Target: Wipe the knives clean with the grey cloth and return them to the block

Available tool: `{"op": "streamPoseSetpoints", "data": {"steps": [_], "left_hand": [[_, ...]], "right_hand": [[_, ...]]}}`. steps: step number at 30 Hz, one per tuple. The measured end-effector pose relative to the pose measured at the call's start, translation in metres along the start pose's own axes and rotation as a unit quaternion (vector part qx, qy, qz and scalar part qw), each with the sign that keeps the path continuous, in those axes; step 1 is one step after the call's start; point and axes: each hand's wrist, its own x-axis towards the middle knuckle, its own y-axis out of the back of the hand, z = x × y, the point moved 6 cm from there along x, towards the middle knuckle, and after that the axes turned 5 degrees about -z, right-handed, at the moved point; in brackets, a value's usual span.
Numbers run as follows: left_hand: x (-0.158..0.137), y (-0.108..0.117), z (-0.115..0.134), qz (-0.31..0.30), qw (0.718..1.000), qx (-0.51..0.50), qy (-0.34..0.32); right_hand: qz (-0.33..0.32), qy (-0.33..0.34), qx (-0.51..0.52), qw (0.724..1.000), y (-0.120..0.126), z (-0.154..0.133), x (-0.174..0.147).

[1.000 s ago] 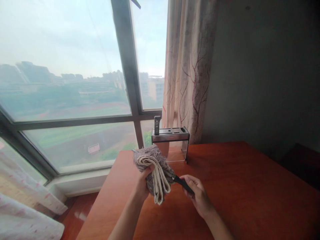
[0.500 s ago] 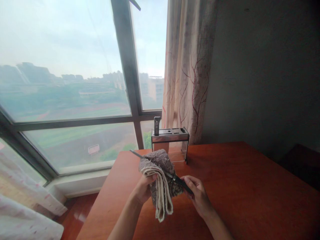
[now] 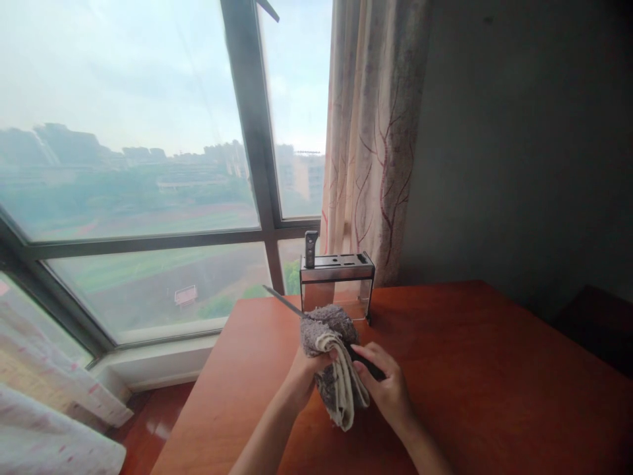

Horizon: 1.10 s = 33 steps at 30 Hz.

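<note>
A folded grey-brown cloth (image 3: 329, 323) with a cream underside is gripped in my left hand (image 3: 305, 375). The cloth is wrapped around the blade of a knife (image 3: 284, 302), whose tip sticks out at the upper left. My right hand (image 3: 388, 382) is closed on the knife's black handle. Part of the blade is hidden in the cloth folds. Both hands are held above the table. Beyond them stands a knife block (image 3: 337, 272) with a metal top and clear sides, holding one dark-handled knife (image 3: 310, 249) upright in its left end.
The reddish-brown wooden table (image 3: 459, 369) runs beneath my hands and on to the right. A large window (image 3: 148, 178) is at the left, with a patterned curtain (image 3: 376, 145) behind the knife block. Another curtain (image 3: 54, 422) hangs at the lower left.
My left hand has slid the cloth rightward along the blade, close to the handle. More of the blade now shows at the tip end. The knife block has not moved.
</note>
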Motion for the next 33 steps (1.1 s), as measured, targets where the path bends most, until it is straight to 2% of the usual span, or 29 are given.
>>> {"op": "streamPoseSetpoints", "data": {"steps": [5,9,12,16,21,24,30,33], "left_hand": [[-0.002,0.005,0.003,0.019,0.999,-0.039,0.004],[-0.005,0.002,0.009,0.018,0.999,-0.034,0.005],[-0.004,0.007,0.009,0.002,0.999,-0.044,0.016],[-0.004,0.016,0.003,-0.064,0.993,-0.081,0.052],[-0.005,0.017,-0.001,-0.099,0.986,-0.104,0.08],[-0.003,0.013,-0.003,-0.086,0.988,-0.103,0.079],[-0.001,0.013,-0.013,-0.043,0.986,-0.136,0.086],[0.0,0.019,-0.014,-0.018,0.982,-0.163,0.095]], "right_hand": [[-0.005,0.026,-0.015,1.0,-0.003,-0.007,-0.001],[0.022,0.012,-0.024,0.999,0.005,-0.01,-0.002],[0.052,-0.03,-0.003,0.998,0.014,-0.006,-0.002],[0.101,-0.113,0.062,0.986,0.021,0.009,-0.004],[0.091,-0.161,0.122,0.975,0.014,0.02,-0.005],[0.106,-0.186,0.172,0.962,0.011,0.024,-0.006],[0.155,-0.217,0.293,0.918,0.012,0.032,-0.009],[0.16,-0.219,0.304,0.913,0.014,0.034,-0.009]]}}
